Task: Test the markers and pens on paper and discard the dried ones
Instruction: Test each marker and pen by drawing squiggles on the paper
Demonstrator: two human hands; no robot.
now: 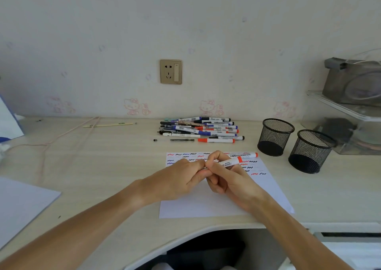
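1. Both hands meeting over the paper (216, 203), near its middle. Right hand (231, 179) pinching a marker (228, 163) by the barrel; white body, red band toward the far-right end.
2. Left hand (181, 179) curled at the marker's near-left end, fingertips against the right hand's. Cap or tip hidden under the fingers; cannot tell which part is pinched.
3. Key relation: marker's long axis running from near-left to far-right, tilted slightly up off the sheet. Left hand on the end, right hand on the body, so any pull apart goes along that axis.
4. Judged step: uncapping or recapping. Not decidable from this view.
5. Second red marker (244, 155) lying flat on the paper's far edge, just beyond the held one, touched by neither hand.
6. Red, blue and black squiggles across the paper's far half; near half blank.
7. Pile (198, 128) of markers and pens on the counter (103, 156) behind the paper, well apart from both hands.
8. Two mesh cups (275, 137) to the right, nearer the right hand; contents not visible.
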